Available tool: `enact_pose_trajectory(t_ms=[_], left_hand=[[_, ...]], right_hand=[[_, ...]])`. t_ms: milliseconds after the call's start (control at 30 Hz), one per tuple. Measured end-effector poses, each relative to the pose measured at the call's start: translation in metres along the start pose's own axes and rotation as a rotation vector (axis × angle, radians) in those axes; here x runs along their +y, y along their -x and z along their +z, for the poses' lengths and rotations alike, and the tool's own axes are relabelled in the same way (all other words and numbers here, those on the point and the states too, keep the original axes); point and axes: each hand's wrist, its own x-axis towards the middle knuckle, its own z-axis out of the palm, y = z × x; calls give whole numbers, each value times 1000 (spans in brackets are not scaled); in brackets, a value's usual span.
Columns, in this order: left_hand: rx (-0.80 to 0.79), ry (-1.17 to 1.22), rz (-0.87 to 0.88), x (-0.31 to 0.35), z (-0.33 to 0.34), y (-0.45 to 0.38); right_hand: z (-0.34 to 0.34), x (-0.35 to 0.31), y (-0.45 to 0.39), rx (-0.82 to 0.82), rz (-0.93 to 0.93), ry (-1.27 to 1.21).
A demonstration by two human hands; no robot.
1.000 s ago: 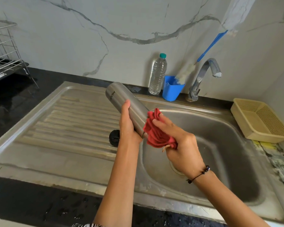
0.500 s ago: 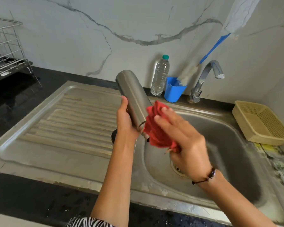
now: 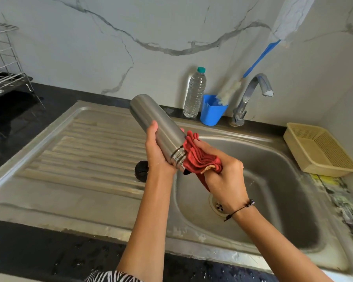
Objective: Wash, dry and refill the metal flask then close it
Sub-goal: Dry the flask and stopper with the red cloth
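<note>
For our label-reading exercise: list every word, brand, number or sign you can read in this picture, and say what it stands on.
No text can be read.
Metal flask: no print shows on the side in view.
Plastic water bottle: no label or print can be made out.
Blue cup, yellow basket: no markings visible.

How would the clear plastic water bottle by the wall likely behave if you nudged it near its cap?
The water bottle is tall and narrow and stands upright, so it would probably tip rather than slide. It looks nearly full, so likely heavy for its size. Its thin ribbed plastic may flex under the fingers; once down, its round body could roll.
</note>
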Motion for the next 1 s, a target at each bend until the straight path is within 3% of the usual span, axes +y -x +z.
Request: enact_pose_trajectory(t_ms=[133,200,367,467,633,767,900,1000], left_hand=[[-18,-34,33,-3,4,1],[-23,-111,50,0,8,1],[-119,-171,11,10,11,-2],[-145,-229,-113,4,3,-2],[-128,-230,-208,0,-1,0],[-65,-68,-93,-9,-2,-3],[-90,-42,-37,-14,6,1],[-52,-59,11,-13,8,2]], right_hand=[[-11,-4,-6,1,160,-91],[-18,-7,-8,33,128,-127],[-19,-15,0,1,-465,263],[-3,-8,11,-24,-606,476],[11,-1,12,47,-423,362],[14,3,11,105,-189,56],[11,7,8,115,-97,-98],[7,6,4,109,86,-273]])
